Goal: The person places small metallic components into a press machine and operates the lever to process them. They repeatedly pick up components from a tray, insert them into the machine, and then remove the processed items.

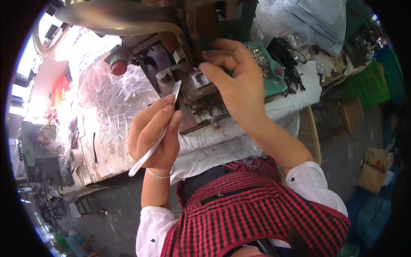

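I read both forearms entering from the lower edge, bare below rolled white sleeves. My left hand (154, 135) sits lower and nearer the body, wrist bent back, fingers curled closed in a pinch grip with the thumb pressed against the index finger; a thin bangle circles the wrist. My right hand (233, 83) is raised higher and further forward, back of the hand toward the camera, fingers extended and bunched together, tips pointing left.
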`<state>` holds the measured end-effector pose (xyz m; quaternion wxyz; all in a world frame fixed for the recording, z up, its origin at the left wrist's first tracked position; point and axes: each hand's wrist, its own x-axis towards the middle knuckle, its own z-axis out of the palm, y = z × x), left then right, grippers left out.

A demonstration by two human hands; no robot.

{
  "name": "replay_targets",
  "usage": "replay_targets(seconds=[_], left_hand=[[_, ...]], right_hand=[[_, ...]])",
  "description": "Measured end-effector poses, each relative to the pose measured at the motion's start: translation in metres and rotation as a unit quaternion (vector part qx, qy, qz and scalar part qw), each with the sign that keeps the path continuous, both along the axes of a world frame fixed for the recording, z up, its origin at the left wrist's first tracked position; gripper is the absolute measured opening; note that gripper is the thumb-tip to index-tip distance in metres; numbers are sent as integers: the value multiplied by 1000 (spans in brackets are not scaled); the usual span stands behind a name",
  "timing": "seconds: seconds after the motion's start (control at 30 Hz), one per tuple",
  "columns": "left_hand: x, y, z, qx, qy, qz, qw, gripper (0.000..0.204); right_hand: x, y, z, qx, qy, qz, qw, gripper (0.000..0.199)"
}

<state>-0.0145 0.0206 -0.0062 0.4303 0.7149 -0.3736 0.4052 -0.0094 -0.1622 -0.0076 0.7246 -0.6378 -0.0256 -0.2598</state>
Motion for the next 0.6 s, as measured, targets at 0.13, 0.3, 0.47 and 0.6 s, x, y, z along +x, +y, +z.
replay_targets(seconds=[0.13, 0.3, 0.47, 0.6], left_hand=[[9, -2, 6, -115, 29, -27, 993, 19], [8, 1, 39, -247, 93, -61, 963, 12], [25, 7, 52, -249, 139, -63, 956, 13], [45, 4, 42, -271, 134, -96, 948, 10]], right_hand=[[5, -6, -15, -73, -39, -38, 996, 19], [8, -4, -29, -151, -88, -85, 981, 7], [8, 8, -32, 12, -45, 4, 999, 40], [5, 13, -25, 48, -60, 5, 997, 50]])
